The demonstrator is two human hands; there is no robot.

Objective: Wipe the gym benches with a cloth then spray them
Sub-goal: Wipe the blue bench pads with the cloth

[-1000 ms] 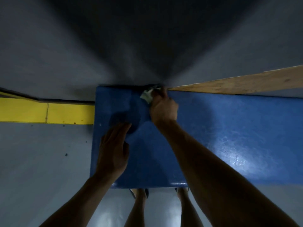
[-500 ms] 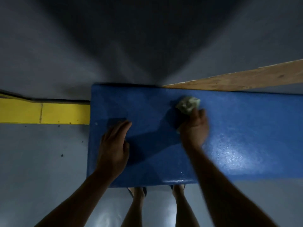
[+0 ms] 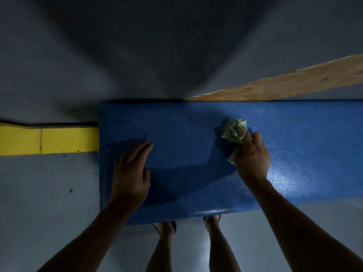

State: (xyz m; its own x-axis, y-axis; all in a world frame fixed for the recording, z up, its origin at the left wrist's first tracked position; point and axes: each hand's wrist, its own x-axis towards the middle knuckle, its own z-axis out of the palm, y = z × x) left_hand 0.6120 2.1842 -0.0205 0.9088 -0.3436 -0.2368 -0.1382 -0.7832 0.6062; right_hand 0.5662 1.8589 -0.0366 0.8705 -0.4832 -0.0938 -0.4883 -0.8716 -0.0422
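the crumpled pale cloth (image 3: 234, 130) lies on the blue bench (image 3: 186, 124) at centre right, gripped by the right hand (image 3: 252, 157). the left hand (image 3: 130, 173) rests flat, fingers together, centre left. grey floor (image 3: 49, 193) around; yellow beam (image 3: 49, 141) left, wooden plank (image 3: 284, 85) upper right.

The room is dim, with a smooth grey floor (image 3: 45, 203) that catches a pale glare low in the middle. A yellow beam (image 3: 59, 141) runs along at left. A pale wooden board (image 3: 294, 84) slants at upper right against a shadowed grey wall (image 3: 137, 46).
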